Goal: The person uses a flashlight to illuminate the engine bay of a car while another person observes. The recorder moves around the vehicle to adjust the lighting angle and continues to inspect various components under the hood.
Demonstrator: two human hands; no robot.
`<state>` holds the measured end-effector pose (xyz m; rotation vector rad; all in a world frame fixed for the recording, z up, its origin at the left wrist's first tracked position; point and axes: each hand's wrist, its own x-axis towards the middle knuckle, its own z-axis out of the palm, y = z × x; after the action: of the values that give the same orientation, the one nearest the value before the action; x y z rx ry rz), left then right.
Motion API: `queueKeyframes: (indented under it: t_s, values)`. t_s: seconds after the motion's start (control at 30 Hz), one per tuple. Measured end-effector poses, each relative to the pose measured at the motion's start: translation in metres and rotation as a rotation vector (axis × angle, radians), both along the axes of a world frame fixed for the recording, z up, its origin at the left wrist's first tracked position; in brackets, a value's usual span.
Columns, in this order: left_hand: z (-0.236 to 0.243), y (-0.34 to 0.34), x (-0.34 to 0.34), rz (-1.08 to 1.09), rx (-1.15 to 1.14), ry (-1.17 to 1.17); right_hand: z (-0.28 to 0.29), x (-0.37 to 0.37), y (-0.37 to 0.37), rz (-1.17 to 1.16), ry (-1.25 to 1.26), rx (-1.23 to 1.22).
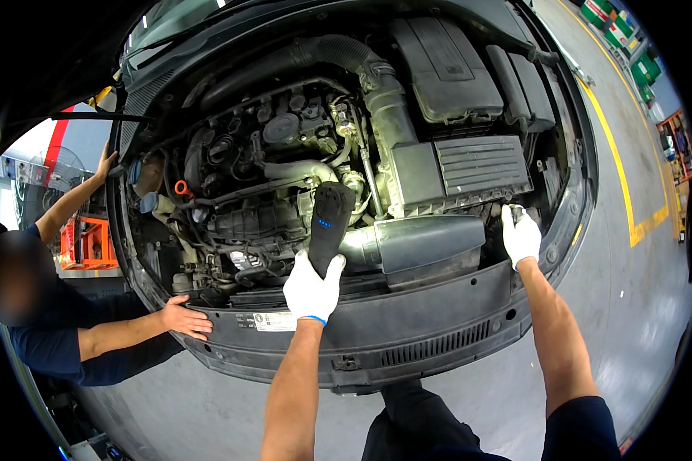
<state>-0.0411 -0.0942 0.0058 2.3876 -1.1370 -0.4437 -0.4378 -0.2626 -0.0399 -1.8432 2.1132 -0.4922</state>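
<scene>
My left hand [313,290], in a white glove, is closed around a black hand-held work light [328,230] with a row of small blue lights. It is held over the middle of the engine [261,146], and its beam brightens the hoses and the metal parts there. My right hand [520,234], also gloved in white, reaches down at the near right corner of the black air filter box [477,165]. Its fingers are closed, and what they hold, if anything, is too small to make out. A smooth black air duct [430,244] lies between my hands.
The front crossmember [407,334] of the car runs between me and the engine. At left a co-worker rests one hand [188,316] on it and the other [106,163] on the fender edge. A black battery cover [446,69] sits at the back right. Yellow lines [619,173] mark the floor.
</scene>
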Motion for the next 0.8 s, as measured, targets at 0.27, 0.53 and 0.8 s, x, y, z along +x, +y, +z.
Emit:
queueKeyframes:
  t_s: [0.27, 0.53, 0.8]
  values:
    - [-0.008, 0.004, 0.002, 0.004, -0.064, -0.009, 0.006, 0.004, 0.001, -0.028, 0.001, 0.03]
    - [-0.014, 0.008, 0.004, -0.005, -0.143, -0.032, 0.005, 0.005, 0.001, -0.016, -0.008, 0.02]
    - [-0.002, 0.005, 0.004, -0.023, -0.108, 0.001, 0.007, 0.006, 0.0, -0.024, -0.002, 0.048]
